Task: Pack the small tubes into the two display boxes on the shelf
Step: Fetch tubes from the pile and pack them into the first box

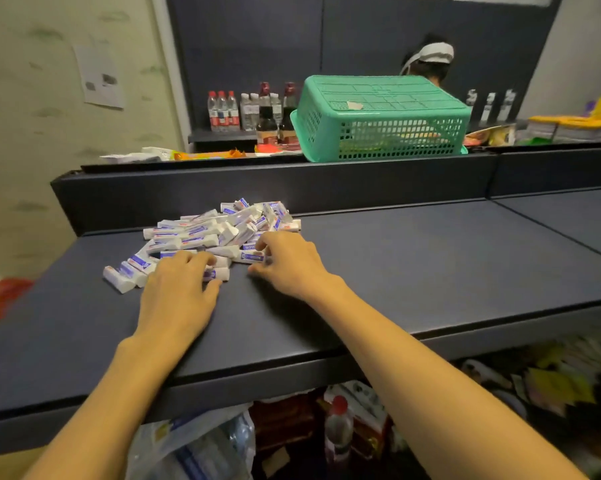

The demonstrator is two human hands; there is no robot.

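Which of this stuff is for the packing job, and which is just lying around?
For the job: pile of small tubes; left hand and right hand resting on its near edge; dark shelf. No display boxes show.

Just there: green basket, upside down; bottles; paper on the wall.

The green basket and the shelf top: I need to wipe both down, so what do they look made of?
The green basket looks like moulded plastic: even colour, a grid of holes. The shelf top looks like matte dark coated metal or laminate; which one, I cannot tell.
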